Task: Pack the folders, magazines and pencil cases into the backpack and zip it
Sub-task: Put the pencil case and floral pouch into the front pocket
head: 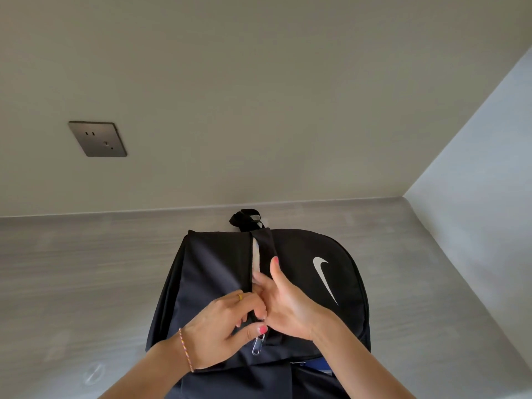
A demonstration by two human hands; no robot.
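Observation:
A black backpack (pixel 311 254) with a white swoosh logo lies on a grey table, its carry loop pointing away from me. Its top zipper runs down the middle and gapes open at the far end, where a pale edge of the contents (pixel 256 254) shows. My left hand (pixel 221 326) pinches the zipper near its silver pull tab (pixel 258 344) at the near end. My right hand (pixel 288 300) grips the fabric flap beside the zipper, fingers tucked into the opening and thumb raised. No loose folders, magazines or pencil cases are visible.
The grey wood-grain table (pixel 86 269) meets a beige wall at the back and a pale wall on the right. A dark wall socket (pixel 98 138) sits on the back wall at left. A bit of blue (pixel 319 365) shows under the backpack's near edge.

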